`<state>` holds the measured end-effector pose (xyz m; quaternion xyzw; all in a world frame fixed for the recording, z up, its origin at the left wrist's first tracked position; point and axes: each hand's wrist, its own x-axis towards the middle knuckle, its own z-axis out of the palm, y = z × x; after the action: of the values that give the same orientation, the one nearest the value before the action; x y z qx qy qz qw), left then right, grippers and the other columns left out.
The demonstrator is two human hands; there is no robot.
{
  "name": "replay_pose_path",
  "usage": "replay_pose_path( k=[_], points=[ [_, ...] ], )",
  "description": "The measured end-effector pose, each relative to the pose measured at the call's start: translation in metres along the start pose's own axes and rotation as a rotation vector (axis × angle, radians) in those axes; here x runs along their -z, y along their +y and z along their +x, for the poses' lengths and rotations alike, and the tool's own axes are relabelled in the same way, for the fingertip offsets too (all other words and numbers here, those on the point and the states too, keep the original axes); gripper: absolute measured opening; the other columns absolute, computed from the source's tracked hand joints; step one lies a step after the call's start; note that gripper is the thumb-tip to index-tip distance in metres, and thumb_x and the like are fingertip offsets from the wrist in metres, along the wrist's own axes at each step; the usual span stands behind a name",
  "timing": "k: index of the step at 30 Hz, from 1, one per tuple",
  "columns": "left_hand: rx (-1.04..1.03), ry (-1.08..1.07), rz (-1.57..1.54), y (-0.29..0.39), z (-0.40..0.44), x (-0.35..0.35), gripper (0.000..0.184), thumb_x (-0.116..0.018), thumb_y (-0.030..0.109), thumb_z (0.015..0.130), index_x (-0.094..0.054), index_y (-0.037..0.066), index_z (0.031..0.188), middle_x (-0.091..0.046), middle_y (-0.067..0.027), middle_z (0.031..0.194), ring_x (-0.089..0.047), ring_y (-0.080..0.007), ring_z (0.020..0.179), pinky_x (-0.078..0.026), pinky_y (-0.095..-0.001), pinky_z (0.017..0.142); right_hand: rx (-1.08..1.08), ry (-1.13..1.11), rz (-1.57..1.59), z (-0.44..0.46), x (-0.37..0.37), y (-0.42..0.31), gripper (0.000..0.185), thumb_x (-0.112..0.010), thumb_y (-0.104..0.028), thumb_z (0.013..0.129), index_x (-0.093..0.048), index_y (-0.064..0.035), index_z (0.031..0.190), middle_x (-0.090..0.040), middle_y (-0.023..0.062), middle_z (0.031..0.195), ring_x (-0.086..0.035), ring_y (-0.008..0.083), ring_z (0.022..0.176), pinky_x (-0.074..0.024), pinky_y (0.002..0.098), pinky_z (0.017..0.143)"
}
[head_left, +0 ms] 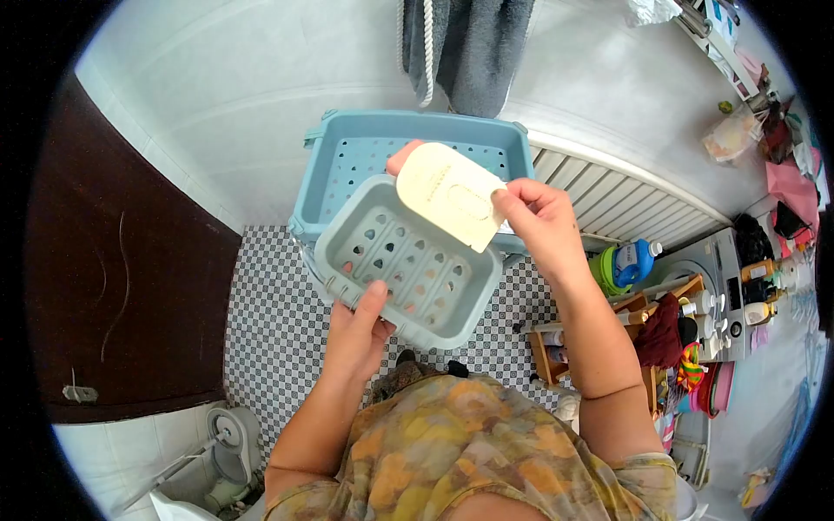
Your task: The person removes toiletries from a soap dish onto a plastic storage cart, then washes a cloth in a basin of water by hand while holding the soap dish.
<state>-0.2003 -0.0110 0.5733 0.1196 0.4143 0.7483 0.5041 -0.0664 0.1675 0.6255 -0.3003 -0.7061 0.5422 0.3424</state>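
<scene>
My left hand [358, 334] grips the near left rim of a grey-green plastic basket [408, 321], thumb inside and fingers partly hidden beneath. The basket is tilted, and heart-shaped holes show in its floor. Between the thumb and fingers of my right hand [543, 221] is a flat cream plastic panel [443, 195], rounded at one end, held over the basket's far right part. Something pinkish shows behind the panel's upper left edge; I cannot tell what it is. Beyond the basket stands a larger blue basket [417, 124] with a perforated floor.
A white radiator [608, 187] runs along the wall behind, with grey towels [482, 52] hanging above. On the right are a green-and-blue container [625, 265], a wooden shelf [549, 360] and a washing machine [721, 256]. A dark door [130, 260] stands left of the checkered floor [269, 304].
</scene>
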Motion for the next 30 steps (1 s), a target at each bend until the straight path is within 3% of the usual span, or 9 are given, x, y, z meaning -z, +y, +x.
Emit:
replay_pose_path(
  k=[3, 10, 13, 15, 16, 19, 23, 26, 30],
  points=[
    [-0.006, 0.006, -0.013, 0.001, -0.001, 0.001, 0.048, -0.055, 0.017, 0.082, -0.031, 0.004, 0.121, -0.047, -0.0105, 0.112, -0.053, -0.0194, 0.097, -0.051, -0.0324, 0.074, -0.078, 0.07, 0.12, 0.003, 0.013, 0.003, 0.018, -0.057, -0.017, 0.08, -0.061, -0.0001, 0.076, -0.054, -0.0036, 0.065, -0.043, 0.0022, 0.058, -0.0349, 0.0177, 0.052],
    [-0.056, 0.019, -0.021, 0.001, -0.004, 0.005, 0.049, -0.055, 0.015, 0.081, -0.03, 0.003, 0.121, -0.046, -0.012, 0.112, -0.053, -0.0214, 0.096, -0.05, -0.0359, 0.075, -0.079, 0.234, -0.127, 0.024, 0.036, 0.044, 0.023, -0.057, -0.02, 0.079, -0.061, 0.0022, 0.075, -0.052, -0.0035, 0.061, -0.041, 0.0024, 0.056, -0.0332, 0.0182, 0.049],
    [-0.081, 0.008, -0.021, 0.004, -0.006, 0.003, 0.051, -0.055, 0.014, 0.08, -0.029, 0.002, 0.122, -0.046, -0.0122, 0.113, -0.053, -0.0217, 0.097, -0.05, -0.0356, 0.075, -0.011, 0.203, -0.262, 0.029, 0.036, 0.061, 0.023, -0.057, -0.021, 0.078, -0.061, 0.001, 0.073, -0.055, 0.0021, 0.057, -0.046, 0.0092, 0.051, -0.0372, 0.0241, 0.048],
    [-0.066, -0.015, 0.01, 0.004, -0.007, 0.009, 0.054, -0.053, 0.015, 0.081, -0.025, 0.005, 0.126, -0.043, -0.0116, 0.118, -0.049, -0.0232, 0.102, -0.047, -0.0391, 0.079, 0.011, 0.2, -0.665, 0.027, 0.03, 0.059, 0.023, -0.055, -0.024, 0.076, -0.062, -0.0024, 0.073, -0.058, 0.0111, 0.059, -0.054, 0.0224, 0.053, -0.0422, 0.0322, 0.052],
    [-0.051, -0.04, 0.04, 0.004, -0.007, 0.011, 0.057, -0.052, 0.016, 0.082, -0.021, 0.008, 0.13, -0.04, -0.0109, 0.122, -0.045, -0.0246, 0.107, -0.045, -0.0425, 0.083, 0.009, 0.192, -0.803, 0.026, 0.029, 0.056, 0.023, -0.053, -0.025, 0.076, -0.063, -0.0051, 0.072, -0.059, 0.0156, 0.066, -0.057, 0.0314, 0.062, -0.0451, 0.0386, 0.058],
    [-0.068, -0.01, 0.034, 0.002, -0.008, 0.013, 0.058, -0.052, 0.016, 0.082, -0.02, 0.007, 0.13, -0.039, -0.0117, 0.122, -0.045, -0.0253, 0.108, -0.045, -0.0434, 0.083, -0.056, 0.11, -1.11, 0.024, 0.024, 0.05, 0.023, -0.052, -0.025, 0.076, -0.063, -0.0051, 0.071, -0.06, 0.015, 0.068, -0.058, 0.0317, 0.065, -0.0464, 0.0394, 0.06],
    [-0.088, -0.012, 0.029, 0.002, -0.008, 0.016, 0.057, -0.052, 0.016, 0.082, -0.021, 0.007, 0.13, -0.04, -0.0125, 0.121, -0.046, -0.0259, 0.107, -0.045, -0.0443, 0.082, -0.035, 0.089, -1.155, 0.021, 0.025, 0.043, 0.021, -0.053, -0.024, 0.076, -0.063, -0.0065, 0.075, -0.06, 0.0152, 0.07, -0.059, 0.0323, 0.067, -0.047, 0.0401, 0.061],
    [-0.058, -0.011, 0.034, 0.002, -0.008, 0.02, 0.055, -0.051, 0.016, 0.082, -0.024, 0.006, 0.129, -0.041, -0.0129, 0.12, -0.046, -0.0263, 0.106, -0.045, -0.0439, 0.084, -0.025, 0.124, -1.006, 0.024, 0.033, 0.043, 0.02, -0.051, -0.021, 0.076, -0.062, -0.0062, 0.084, -0.06, 0.015, 0.071, -0.058, 0.0309, 0.067, -0.0464, 0.0387, 0.062],
    [-0.077, 0.051, -0.013, 0.008, -0.011, 0.016, 0.05, -0.053, 0.013, 0.081, -0.029, 0.002, 0.123, -0.046, -0.0122, 0.115, -0.051, -0.0221, 0.101, -0.047, -0.0373, 0.08, -0.046, -0.002, -0.666, 0.036, 0.049, 0.052, 0.021, -0.047, -0.01, 0.073, -0.057, -0.0018, 0.089, -0.058, 0.0161, 0.076, -0.057, 0.0282, 0.071, -0.0447, 0.0352, 0.065]
  ],
)
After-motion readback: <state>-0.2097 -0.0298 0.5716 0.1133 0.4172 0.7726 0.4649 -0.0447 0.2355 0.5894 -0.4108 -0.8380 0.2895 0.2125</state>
